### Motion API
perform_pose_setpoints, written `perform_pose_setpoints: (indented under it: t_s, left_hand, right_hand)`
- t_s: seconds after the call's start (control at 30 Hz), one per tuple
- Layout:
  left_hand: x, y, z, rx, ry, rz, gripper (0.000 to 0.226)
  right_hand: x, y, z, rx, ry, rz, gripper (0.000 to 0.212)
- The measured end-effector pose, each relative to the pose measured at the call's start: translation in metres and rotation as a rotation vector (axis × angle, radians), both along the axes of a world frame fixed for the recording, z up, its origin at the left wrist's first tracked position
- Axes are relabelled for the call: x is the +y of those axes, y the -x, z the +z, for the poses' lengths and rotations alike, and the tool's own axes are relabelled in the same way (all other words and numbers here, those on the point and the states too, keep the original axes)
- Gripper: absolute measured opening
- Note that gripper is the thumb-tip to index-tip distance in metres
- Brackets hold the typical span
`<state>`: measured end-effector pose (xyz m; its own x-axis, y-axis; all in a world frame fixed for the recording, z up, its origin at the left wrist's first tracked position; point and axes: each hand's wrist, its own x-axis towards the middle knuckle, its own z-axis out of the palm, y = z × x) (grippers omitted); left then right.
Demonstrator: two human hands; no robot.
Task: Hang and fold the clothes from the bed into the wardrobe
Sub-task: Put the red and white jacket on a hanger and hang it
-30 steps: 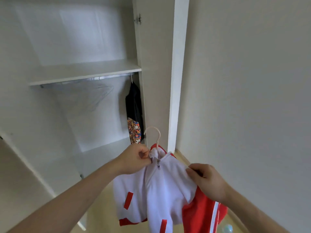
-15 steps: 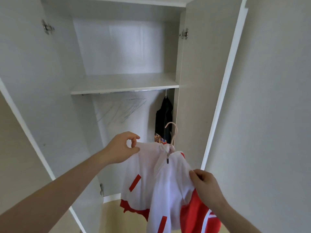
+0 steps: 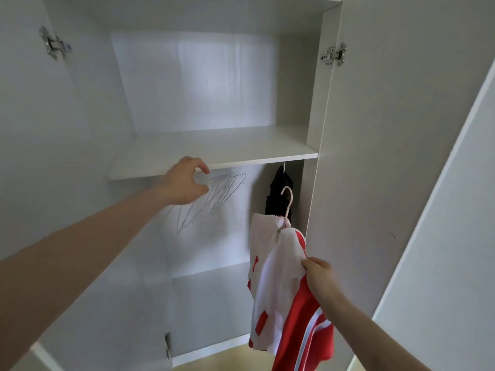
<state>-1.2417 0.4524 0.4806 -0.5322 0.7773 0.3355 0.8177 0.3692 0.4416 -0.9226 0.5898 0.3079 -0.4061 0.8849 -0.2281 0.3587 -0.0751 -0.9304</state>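
Head view: we see the right hand (image 3: 320,277) gripping the jacket (image 3: 278,285) by its shoulder, on a hanger (image 3: 288,202) low and right in the open wardrobe (image 3: 214,153). The left hand (image 3: 184,183) reaches up under the shelf, fingers curved and parted, holding nothing, beside the bare hangers (image 3: 211,199). A dark garment (image 3: 277,191) hangs behind.

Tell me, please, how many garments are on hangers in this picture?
2. A dark garment hangs at the right end under the shelf. A white and red jacket on a hanger is gripped by the right hand. More may be hidden.
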Motion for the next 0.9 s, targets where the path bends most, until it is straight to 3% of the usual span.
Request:
perform_pose_setpoints:
  t_s: [0.17,0.33,0.6,0.9]
  left_hand:
    - [0.047,0.059,0.014,0.079,0.123,0.048,0.049]
    - [0.094,0.109,0.008,0.026,0.195,0.131,0.054]
    - [0.154,0.173,-0.013,-0.035,0.314,0.208,0.067]
    - [0.179,0.204,-0.041,0.001,0.41,0.239,0.091]
  right_hand:
    - [0.045,0.072,0.003,-0.016,0.047,-0.023,0.025]
    - [0.096,0.136,-0.008,-0.015,0.101,-0.001,0.035]
    - [0.189,0.216,-0.024,0.041,0.154,-0.038,0.014]
    - [0.268,0.281,-0.026,0.046,0.091,-0.093,0.025]
